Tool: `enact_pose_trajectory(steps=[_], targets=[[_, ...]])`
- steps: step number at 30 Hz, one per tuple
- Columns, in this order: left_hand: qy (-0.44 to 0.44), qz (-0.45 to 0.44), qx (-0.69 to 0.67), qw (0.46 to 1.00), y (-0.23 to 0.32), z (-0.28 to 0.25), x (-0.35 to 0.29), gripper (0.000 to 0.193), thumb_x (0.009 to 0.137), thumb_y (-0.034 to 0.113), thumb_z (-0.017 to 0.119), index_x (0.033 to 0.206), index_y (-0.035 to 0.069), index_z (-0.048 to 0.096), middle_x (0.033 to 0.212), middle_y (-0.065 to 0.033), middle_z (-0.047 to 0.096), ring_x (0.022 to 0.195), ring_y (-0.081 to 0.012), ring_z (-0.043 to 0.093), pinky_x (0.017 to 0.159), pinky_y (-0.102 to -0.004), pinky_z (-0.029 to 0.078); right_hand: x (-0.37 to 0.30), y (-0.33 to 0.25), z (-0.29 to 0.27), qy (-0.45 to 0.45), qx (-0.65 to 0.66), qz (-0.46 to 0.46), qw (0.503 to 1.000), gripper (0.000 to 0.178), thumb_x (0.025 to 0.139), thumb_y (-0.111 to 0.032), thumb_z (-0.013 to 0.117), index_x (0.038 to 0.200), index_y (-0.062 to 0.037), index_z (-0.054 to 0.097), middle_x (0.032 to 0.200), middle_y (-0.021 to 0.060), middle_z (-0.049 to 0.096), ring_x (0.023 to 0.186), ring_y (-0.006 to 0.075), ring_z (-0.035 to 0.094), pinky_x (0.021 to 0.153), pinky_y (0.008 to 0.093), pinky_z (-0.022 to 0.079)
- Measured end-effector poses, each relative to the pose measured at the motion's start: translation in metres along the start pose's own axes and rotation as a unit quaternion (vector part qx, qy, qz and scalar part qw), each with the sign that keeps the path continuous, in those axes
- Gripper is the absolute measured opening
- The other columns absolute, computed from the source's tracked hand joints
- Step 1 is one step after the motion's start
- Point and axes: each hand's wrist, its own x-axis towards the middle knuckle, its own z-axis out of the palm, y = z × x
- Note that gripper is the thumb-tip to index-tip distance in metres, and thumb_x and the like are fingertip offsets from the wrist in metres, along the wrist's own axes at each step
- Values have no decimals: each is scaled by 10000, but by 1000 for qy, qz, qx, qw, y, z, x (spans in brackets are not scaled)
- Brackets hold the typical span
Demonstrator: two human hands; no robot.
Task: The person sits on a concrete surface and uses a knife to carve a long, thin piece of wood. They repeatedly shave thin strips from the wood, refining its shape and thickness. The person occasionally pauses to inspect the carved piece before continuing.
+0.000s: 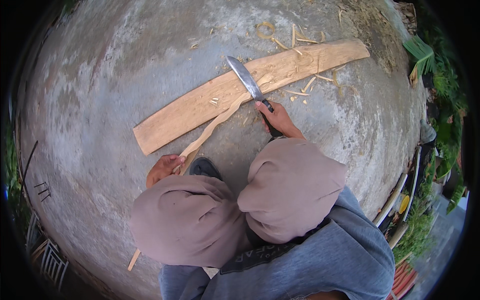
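Observation:
My right hand (281, 122) is closed round the dark handle of a broad-bladed machete (244, 76). Its blade lies across a long pale wooden plank (175, 114) on the ground, pointing up and left. In my left hand (165, 170) is a long, wavy-edged strip of wood (216, 121), gripped near my left knee. The strip's far end rests on the plank, passing beneath or against the blade near the handle; which of the two I cannot tell. A straight end of wood (134, 260) shows past my left knee, and my leg hides what joins it.
Curled shavings (265, 30) and small chips (306, 85) lie around the plank on the rough concrete ground (95, 95). A dark shoe (205, 168) is between my knees and the plank. Green plants (445, 90) and pale pipes (392, 200) line the right edge.

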Motion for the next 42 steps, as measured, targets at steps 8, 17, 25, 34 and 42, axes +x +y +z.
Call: enact_pose_trajectory(steps=[8, 17, 25, 34, 42], targets=[[-8, -3, 21, 1000, -2, -6, 5, 344, 1016, 430, 702, 939, 96, 672, 608, 30, 534, 484, -55, 463, 454, -239, 324, -1, -4, 3, 30, -31, 0, 999, 549, 1004, -542, 655, 939, 3, 642, 631, 63, 595, 487, 157, 580, 473, 332, 480], [-22, 16, 46, 999, -1, -8, 4, 364, 1024, 450, 686, 945, 95, 677, 593, 11, 537, 455, -54, 444, 445, -243, 314, -3, 0, 2, 69, 89, -41, 993, 544, 1008, -537, 651, 948, 3, 638, 645, 63, 600, 483, 162, 587, 469, 340, 483], [-10, 3, 23, 1000, 0, -6, 2, 367, 1003, 451, 714, 934, 93, 673, 594, 26, 539, 461, -49, 454, 442, -231, 315, -9, -3, -1, 41, -10, -51, 998, 541, 1012, -527, 648, 968, 12, 652, 616, 67, 597, 481, 164, 585, 470, 339, 469], [14, 15, 7, 1000, 3, 0, -4, 390, 989, 463, 731, 875, 95, 668, 586, 30, 537, 472, -46, 466, 445, -228, 318, 2, -2, 1, 12, -3, 2, 1000, 558, 1004, -545, 646, 955, 10, 640, 605, 68, 598, 483, 161, 587, 474, 335, 472], [-8, 25, 33, 999, 8, -2, -8, 401, 1008, 463, 705, 850, 96, 682, 585, 26, 538, 445, -46, 441, 443, -245, 308, -2, -5, 4, 16, -22, 17, 999, 525, 1008, -515, 655, 944, 6, 635, 610, 58, 584, 478, 158, 578, 463, 336, 475]])
